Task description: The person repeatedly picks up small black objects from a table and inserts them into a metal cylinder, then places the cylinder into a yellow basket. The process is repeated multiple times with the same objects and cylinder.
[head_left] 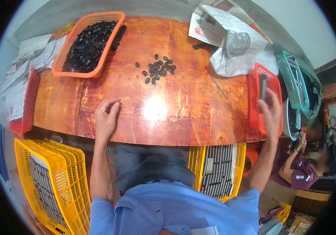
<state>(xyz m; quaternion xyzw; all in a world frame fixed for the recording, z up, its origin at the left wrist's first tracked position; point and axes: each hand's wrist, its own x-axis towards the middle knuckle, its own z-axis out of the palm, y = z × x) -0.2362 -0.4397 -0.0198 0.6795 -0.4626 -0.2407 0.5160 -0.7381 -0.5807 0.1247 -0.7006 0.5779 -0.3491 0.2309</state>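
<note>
My left hand (107, 115) rests near the front edge of the wooden table, its fingers loosely bent and nothing visible in them. Over at the right, my right hand (271, 114) grips a dark grey bar (263, 89), slightly blurred, above a red plastic basket (253, 107). What else lies inside that basket is hard to see. A loose cluster of small black oval pieces (158, 70) lies on the middle of the table, beyond both hands. At the back left stands an orange basket (93, 74) filled with many dark small pieces.
Newspaper and a white sack (238, 55) lie at the back right, near a thin metal rod (218, 87). A turquoise basket (293, 80) holds long tools. Yellow crates (72, 176) flank my legs. A co-worker (305, 168) sits at the right.
</note>
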